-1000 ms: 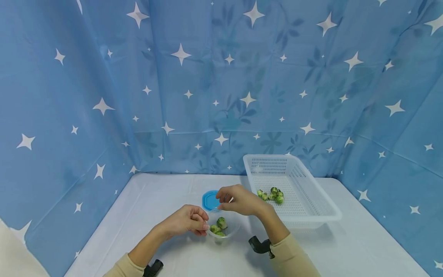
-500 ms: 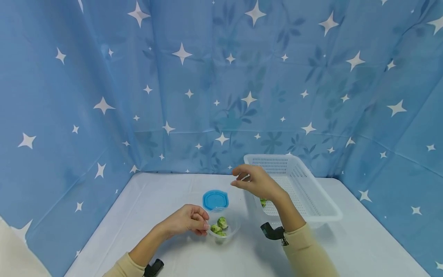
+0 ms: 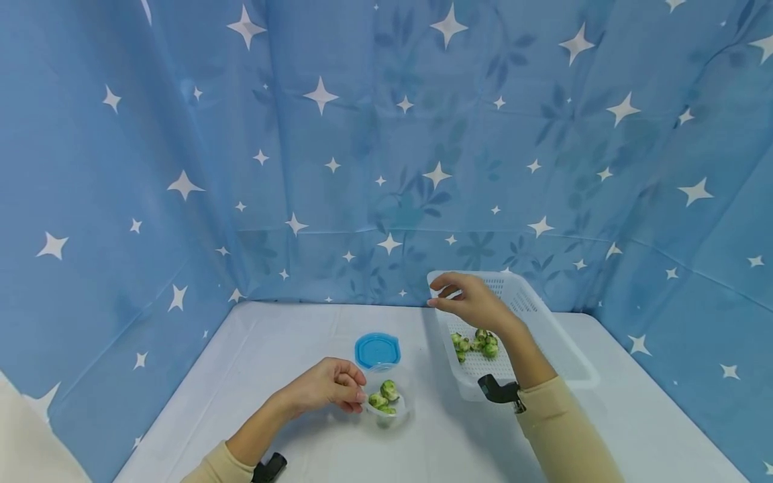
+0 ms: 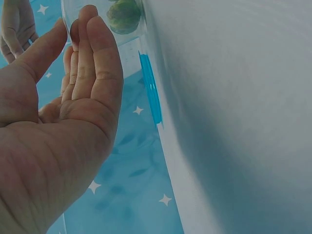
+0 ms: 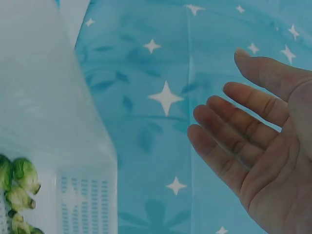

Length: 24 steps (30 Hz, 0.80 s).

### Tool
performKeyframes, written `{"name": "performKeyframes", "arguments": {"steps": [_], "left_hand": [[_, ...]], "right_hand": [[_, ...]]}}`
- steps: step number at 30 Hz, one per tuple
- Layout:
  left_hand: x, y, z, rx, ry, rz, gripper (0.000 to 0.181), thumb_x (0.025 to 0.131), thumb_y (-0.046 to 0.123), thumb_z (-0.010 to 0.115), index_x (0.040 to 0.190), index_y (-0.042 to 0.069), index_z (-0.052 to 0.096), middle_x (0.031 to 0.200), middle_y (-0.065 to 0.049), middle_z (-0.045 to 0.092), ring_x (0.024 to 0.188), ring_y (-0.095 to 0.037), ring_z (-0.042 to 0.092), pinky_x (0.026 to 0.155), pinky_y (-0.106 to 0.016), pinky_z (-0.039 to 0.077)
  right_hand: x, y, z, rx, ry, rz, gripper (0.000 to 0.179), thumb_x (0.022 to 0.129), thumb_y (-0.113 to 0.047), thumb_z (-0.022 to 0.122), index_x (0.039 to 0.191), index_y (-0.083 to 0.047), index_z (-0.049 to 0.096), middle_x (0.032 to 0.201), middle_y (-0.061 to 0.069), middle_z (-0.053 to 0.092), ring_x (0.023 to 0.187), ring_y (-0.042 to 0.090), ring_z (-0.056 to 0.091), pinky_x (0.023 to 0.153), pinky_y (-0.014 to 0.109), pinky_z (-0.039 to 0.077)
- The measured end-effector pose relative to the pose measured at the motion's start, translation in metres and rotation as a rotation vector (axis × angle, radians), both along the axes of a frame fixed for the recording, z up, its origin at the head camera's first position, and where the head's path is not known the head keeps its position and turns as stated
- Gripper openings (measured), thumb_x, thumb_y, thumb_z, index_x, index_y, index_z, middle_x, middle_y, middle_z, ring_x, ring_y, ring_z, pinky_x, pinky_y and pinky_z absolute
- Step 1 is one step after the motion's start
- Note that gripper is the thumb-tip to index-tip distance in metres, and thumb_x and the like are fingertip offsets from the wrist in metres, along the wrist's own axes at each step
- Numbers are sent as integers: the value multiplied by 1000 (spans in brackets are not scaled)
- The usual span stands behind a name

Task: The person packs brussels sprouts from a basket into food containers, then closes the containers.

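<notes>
A small clear plastic container (image 3: 403,404) stands on the table with several Brussels sprouts (image 3: 388,390) in it. My left hand (image 3: 331,384) pinches its left rim between thumb and fingers, as the left wrist view also shows at close range. My right hand (image 3: 474,302) is raised over the back left part of a white perforated basket (image 3: 561,349), fingers relaxed and apart, holding nothing. More Brussels sprouts (image 3: 477,344) lie in the basket's left part, below that hand. The right wrist view shows the open right palm (image 5: 273,170) beyond the basket's wall (image 5: 87,122).
A blue lid (image 3: 378,351) lies flat on the white table (image 3: 290,342), just behind the clear container. The basket occupies the table's right side, near its back edge. Blue curtains (image 3: 338,201) with white stars hang behind and along both sides.
My right hand has moved from over the clear container up and right to above the basket. The left hand stays at the container's rim.
</notes>
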<state>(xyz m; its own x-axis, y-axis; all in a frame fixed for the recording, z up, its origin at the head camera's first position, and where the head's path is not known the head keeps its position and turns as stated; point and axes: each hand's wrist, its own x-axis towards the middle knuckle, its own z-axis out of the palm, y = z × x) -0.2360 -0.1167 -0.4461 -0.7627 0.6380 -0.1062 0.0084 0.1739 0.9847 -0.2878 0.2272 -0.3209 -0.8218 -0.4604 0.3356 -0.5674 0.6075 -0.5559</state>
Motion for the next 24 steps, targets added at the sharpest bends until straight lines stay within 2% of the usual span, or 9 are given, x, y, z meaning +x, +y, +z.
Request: {"name": "performKeyframes", "arguments": {"steps": [5, 12, 18, 24], "left_hand": [[1, 1, 2, 4, -4, 9, 32, 98, 9, 72, 119, -12, 60, 92, -12, 77, 86, -26, 78, 79, -40, 65], [1, 1, 1, -5, -9, 15, 33, 98, 10, 73, 119, -12, 60, 91, -11, 77, 86, -25, 78, 79, -40, 65], [1, 2, 0, -6, -8, 16, 32, 98, 9, 73, 119, -11, 60, 91, -11, 77, 86, -26, 78, 80, -41, 65], [2, 2, 0, -7, -4, 16, 32, 98, 10, 73, 119, -11, 60, 91, -11, 77, 86, -25, 78, 79, -40, 65]], "right_hand": [[-12, 11, 0, 23, -22, -39, 38, 101, -32, 70, 131, -9, 68, 131, 15, 68, 115, 30, 69, 96, 50, 59], [-26, 28, -4, 7, -75, -49, 37, 102, -31, 70, 130, -8, 68, 132, 20, 67, 115, 33, 67, 92, 50, 59], [-35, 39, -9, 0, -65, -104, 33, 102, -30, 69, 126, -7, 70, 124, 14, 71, 111, 32, 69, 88, 49, 60], [-45, 47, -17, -24, -65, -143, 28, 103, -25, 68, 123, -5, 71, 119, 16, 72, 105, 31, 70, 86, 48, 60]]}}
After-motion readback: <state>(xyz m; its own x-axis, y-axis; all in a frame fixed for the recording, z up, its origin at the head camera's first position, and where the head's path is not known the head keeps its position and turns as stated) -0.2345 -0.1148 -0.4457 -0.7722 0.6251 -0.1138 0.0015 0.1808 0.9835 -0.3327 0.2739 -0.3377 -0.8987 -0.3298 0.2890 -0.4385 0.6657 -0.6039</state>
